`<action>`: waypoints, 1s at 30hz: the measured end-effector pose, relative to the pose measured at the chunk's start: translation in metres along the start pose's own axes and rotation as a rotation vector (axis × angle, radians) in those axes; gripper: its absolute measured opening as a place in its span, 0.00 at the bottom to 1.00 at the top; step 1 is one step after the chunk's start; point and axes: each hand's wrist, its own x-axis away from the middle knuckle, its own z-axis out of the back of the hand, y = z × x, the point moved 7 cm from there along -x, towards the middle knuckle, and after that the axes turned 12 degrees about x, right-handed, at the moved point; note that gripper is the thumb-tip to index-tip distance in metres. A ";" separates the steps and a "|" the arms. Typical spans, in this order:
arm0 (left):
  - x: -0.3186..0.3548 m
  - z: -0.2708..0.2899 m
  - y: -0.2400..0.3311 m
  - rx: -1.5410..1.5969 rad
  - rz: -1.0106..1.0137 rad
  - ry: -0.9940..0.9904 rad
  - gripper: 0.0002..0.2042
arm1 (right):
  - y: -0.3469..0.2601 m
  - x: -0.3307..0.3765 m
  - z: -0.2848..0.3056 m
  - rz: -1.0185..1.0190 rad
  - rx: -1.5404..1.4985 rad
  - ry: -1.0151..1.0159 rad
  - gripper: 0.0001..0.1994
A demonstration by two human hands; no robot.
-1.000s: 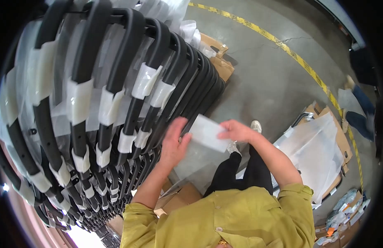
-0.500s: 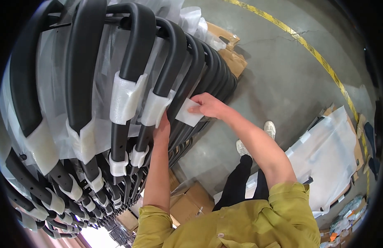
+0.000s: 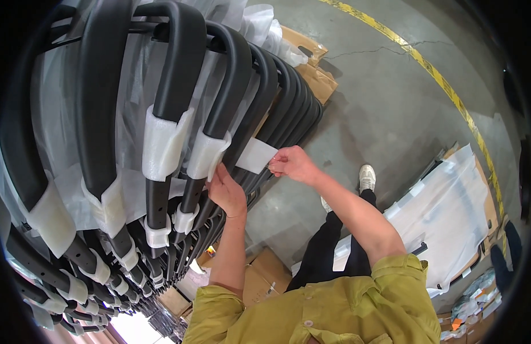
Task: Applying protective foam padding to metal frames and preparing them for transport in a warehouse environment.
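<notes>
My right hand point(image 3: 296, 165) pinches the right edge of a flat white foam sheet point(image 3: 255, 156), which lies across a black curved tube in the row. My left hand point(image 3: 227, 194) is open, its fingers stretched up beside the lower edge of a white foam wrap point(image 3: 208, 156). That wrap goes around the neighbouring black tube point(image 3: 226, 86); whether the fingertips press on it is hard to tell. Another foam wrap point(image 3: 164, 146) covers the tube point(image 3: 182, 63) to the left.
Many black frames stand packed closely on the left, with clear plastic film point(image 3: 138, 86) between them. Brown cardboard point(image 3: 316, 77) lies past the row. A cardboard box point(image 3: 265, 276) is below my arms. A white-covered stack point(image 3: 443, 212) lies right; yellow tape point(image 3: 426, 62) crosses the grey floor.
My left hand has dropped slightly and loosened from around the wrapped tube. My right hand has shifted right and down to the sheet's edge, and the sheet now lies flatter against the tubes.
</notes>
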 end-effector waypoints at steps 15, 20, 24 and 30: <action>0.006 -0.003 0.040 0.030 -0.521 -0.143 0.08 | -0.028 -0.009 -0.007 0.264 0.183 0.113 0.03; -0.002 -0.006 0.031 -0.013 -0.300 -0.169 0.13 | -0.017 0.000 -0.005 0.340 0.141 0.294 0.10; -0.004 -0.007 0.035 0.012 -0.330 -0.249 0.14 | -0.017 0.012 -0.004 0.324 0.060 0.352 0.14; -0.005 -0.009 0.035 0.019 -0.334 -0.256 0.14 | -0.020 0.019 -0.006 0.507 0.340 0.366 0.10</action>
